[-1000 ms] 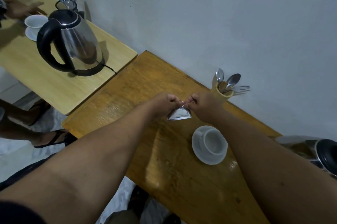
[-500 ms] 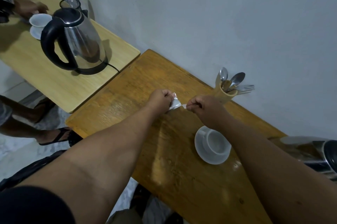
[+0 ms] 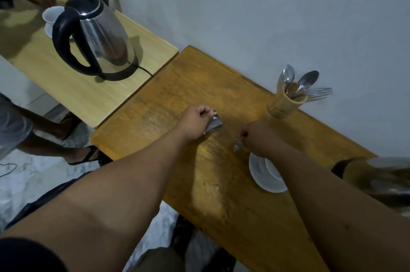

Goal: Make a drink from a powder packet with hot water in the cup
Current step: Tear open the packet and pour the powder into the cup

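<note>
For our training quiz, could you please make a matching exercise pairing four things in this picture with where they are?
Things:
1. packet
2. torn strip
3. cup
4. spoons

Places:
A. in the wooden holder by the wall
B. in the left hand
C. on the saucer, partly under the right forearm
D. pinched in the right hand

Pairs: 1-B, 2-D, 3-C, 4-A

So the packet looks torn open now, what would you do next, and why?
Probably swing the left hand with the silver packet over the white cup and tip the powder in. The right hand pinches only a small torn strip, and what shows of the cup looks empty.
</note>
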